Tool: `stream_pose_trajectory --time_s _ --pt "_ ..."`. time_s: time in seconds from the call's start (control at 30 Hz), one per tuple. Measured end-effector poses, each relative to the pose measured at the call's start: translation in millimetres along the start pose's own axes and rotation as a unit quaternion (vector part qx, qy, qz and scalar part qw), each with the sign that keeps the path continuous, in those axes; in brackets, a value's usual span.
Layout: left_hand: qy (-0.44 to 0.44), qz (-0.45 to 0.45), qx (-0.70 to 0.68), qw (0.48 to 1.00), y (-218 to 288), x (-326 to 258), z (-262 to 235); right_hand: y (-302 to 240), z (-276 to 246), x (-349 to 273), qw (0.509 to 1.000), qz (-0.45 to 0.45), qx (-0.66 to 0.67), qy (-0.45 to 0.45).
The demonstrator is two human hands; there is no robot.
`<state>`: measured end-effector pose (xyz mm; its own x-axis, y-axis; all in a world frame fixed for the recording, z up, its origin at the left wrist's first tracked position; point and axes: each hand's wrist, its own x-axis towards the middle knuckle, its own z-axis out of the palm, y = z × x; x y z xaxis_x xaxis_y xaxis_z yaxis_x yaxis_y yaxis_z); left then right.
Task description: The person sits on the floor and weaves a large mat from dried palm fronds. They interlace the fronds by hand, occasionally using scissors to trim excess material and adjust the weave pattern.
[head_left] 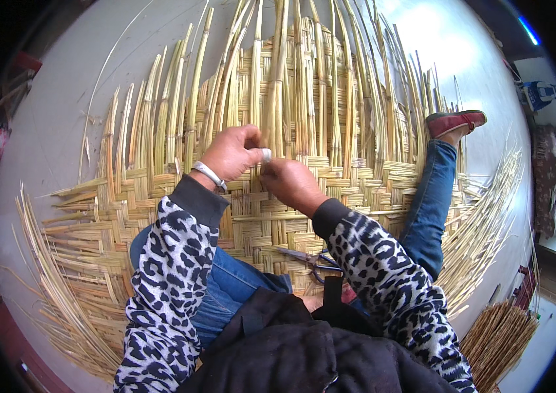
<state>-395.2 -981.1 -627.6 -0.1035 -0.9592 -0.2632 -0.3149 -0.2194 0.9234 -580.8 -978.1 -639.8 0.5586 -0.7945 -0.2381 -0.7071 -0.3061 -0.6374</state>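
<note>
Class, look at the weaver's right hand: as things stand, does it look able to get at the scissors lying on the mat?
Probably yes. The scissors lie uncovered on the woven mat just below the right hand, beside that forearm, nothing on top. The hand is busy on the reed strips, so it would have to let go first.

There is one view. The camera sits on the person's head and looks almost straight down. It is close to the left hand (pixel 232 154) and the right hand (pixel 291 183), which show near the middle. Both sleeves come in from the bottom edge. The woven reed mat (pixel 291 98) on the floor (pixel 55 111) fills most of the picture. Straight lines bend near the round dark rim.
</note>
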Motion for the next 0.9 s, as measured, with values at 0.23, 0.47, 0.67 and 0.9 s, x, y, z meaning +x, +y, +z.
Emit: stream_pose_trajectory --time_s 0.23,0.47,0.67,0.9 --pt "0.095 0.047 0.144 0.984 6.4 3.8 5.0 -12.1 -6.2 -0.2 0.992 0.122 -0.043 0.008" --pt "0.136 0.019 0.167 0.976 6.6 15.6 12.4 -25.2 7.5 2.1 0.989 0.127 -0.064 0.03" --pt "0.129 0.052 0.126 0.982 -7.6 27.9 24.6 -6.3 1.1 -4.7 0.991 0.117 0.047 0.044" --pt "0.128 0.075 0.159 0.976 -16.9 37.5 33.8 6.2 -7.1 -45.3 0.989 0.147 0.011 0.001"
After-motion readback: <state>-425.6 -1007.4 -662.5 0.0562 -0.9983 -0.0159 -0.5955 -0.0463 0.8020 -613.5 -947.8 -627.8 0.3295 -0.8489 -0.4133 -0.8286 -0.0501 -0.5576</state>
